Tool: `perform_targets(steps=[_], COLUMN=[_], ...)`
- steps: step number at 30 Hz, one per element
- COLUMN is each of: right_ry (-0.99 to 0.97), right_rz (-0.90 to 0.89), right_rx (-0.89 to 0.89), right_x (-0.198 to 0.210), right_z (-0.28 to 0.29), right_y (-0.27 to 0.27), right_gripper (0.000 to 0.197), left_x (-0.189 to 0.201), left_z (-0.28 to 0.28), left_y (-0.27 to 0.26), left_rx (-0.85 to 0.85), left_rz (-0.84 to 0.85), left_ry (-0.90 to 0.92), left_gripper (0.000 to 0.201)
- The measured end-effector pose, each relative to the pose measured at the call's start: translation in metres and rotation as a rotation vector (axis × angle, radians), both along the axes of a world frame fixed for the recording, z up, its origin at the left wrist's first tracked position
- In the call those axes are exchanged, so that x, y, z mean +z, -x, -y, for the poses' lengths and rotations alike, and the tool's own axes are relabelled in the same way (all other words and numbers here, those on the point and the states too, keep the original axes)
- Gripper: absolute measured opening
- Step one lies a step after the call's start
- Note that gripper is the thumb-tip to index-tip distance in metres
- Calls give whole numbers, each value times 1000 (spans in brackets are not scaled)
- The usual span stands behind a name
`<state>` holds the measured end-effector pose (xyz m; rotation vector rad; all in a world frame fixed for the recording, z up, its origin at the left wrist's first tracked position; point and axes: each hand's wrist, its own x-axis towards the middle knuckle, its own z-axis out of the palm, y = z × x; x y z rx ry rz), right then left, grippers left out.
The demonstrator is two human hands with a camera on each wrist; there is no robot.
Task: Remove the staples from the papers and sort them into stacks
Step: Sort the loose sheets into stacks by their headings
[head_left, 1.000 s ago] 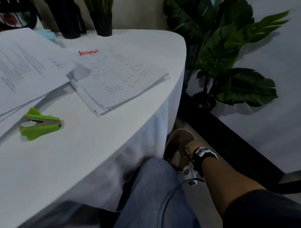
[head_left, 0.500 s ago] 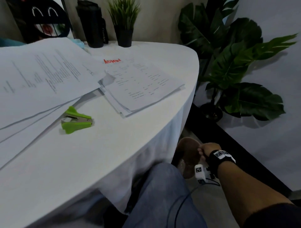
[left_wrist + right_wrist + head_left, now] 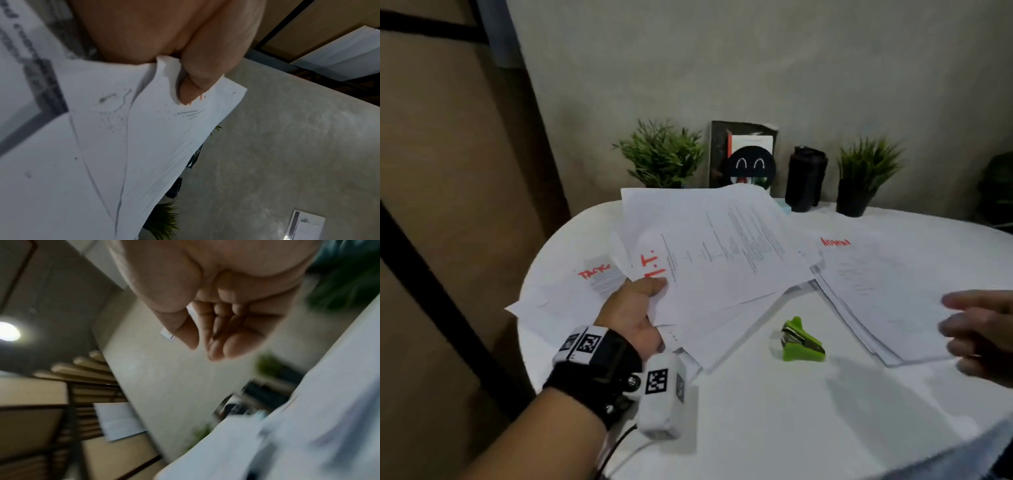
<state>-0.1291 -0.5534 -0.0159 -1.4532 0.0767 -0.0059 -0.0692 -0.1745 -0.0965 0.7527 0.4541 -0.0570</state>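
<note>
Papers, a bunch of white printed sheets [image 3: 719, 253], are pinched at one corner in the left hand [image 3: 635, 308], thumb on top, held over the round white table [image 3: 774, 411]. The right hand [image 3: 979, 335] hangs loose above the table, fingers relaxed, holding nothing. A green staple remover [image 3: 803, 342] lies between two flat white paper stacks [image 3: 887, 294]. Two small green plants in black pots [image 3: 859, 178] and a black cup [image 3: 805, 178] stand at the back.

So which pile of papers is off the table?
The I.T. bundle, lifted and pinched by the left hand. The ADMIN stack and the stack at far left lie flat on the table.
</note>
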Motion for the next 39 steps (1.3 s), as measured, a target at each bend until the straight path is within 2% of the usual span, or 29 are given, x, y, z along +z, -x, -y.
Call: perform_targets(steps=[1, 3, 4, 7, 9, 12, 13, 16, 18, 20, 22, 24, 25, 27, 29, 31, 33, 35, 36, 37, 39], right_ry=[-21, -20, -39, -13, 14, -49, -4, 161, 231, 344, 460, 618, 691, 819, 904, 936, 1010, 1250, 1411, 1604, 1932], right_rz=[-59, -238, -297, -370, -359, -285, -243, -36, 81, 136, 156, 140, 130, 144, 195, 287, 404, 453, 418, 332, 109], right_rx=[59, 273, 336, 375, 309, 187, 119, -55, -63, 16, 133, 246, 292, 364, 394, 278, -18, -260, -237, -107, 276], right_x=[0, 5, 7, 4, -3, -1, 1, 12, 32, 56, 73, 83, 86, 92, 97, 97, 98, 100, 98, 92, 68], right_z=[-25, -91, -115, -175, -197, -215, -215, -199, -185, -166, -144, -131, -128, -130, -142, -150, -144, -133, -127, -123, -118], right_y=[0, 9, 4, -14, -35, -57, -64, -88, -92, -94, -105, -112, -113, -110, -106, -111, -123, -121, -117, -112, -99], right_gripper=[25, 39, 47, 65, 63, 27, 19, 19, 18, 20, 20, 20, 20, 17, 12, 7, 8, 7, 7, 10, 22], left_x=[2, 7, 10, 22, 23, 22, 22, 28, 29, 26, 24, 26, 25, 23, 16, 13, 10, 5, 2, -1, -2], left_z=[2, 1, 1, 4, 1, -1, 0, 4, 3, -3, -6, -4, -4, -2, -2, -2, -5, -8, -9, -10, -10], left_y=[2, 4, 5, 14, 14, 13, 12, 14, 14, 12, 13, 16, 16, 16, 13, 10, 6, 0, -3, -6, -8], left_rx=[23, 44, 54, 16, -11, -17, -11, 4, 44, 75, -18, -118, -126, -141, -127, -100, -78, -58, -41, -19, 14], left_rz=[1, 22, 38, 106, 121, 175, 184, 233, 281, 313, 317, 356, 364, 356, 315, 293, 268, 249, 235, 226, 203], left_ry=[-5, 49, 87, 183, 223, 300, 284, 289, 327, 345, 357, 334, 322, 289, 228, 191, 196, 216, 223, 230, 222], left_gripper=[29, 19, 20, 30, 34, 30, 26, 21, 26, 52, 79, 64, 52, 42, 57, 64, 63, 61, 59, 55, 46])
